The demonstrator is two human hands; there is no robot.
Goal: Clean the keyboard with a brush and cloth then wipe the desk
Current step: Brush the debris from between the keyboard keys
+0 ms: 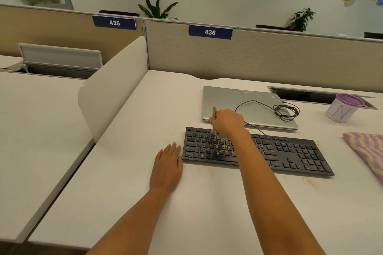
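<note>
Fingers [215, 119] of right hand [228, 121] pinch brush [214, 119] upright over keyboard [290, 151].

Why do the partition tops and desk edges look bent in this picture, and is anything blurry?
Head view: wide-angle lens bows the partition and desk edges; lighting soft and even, shadows faint; right hand with the brush slightly soft, keyboard legends unreadable.
</note>
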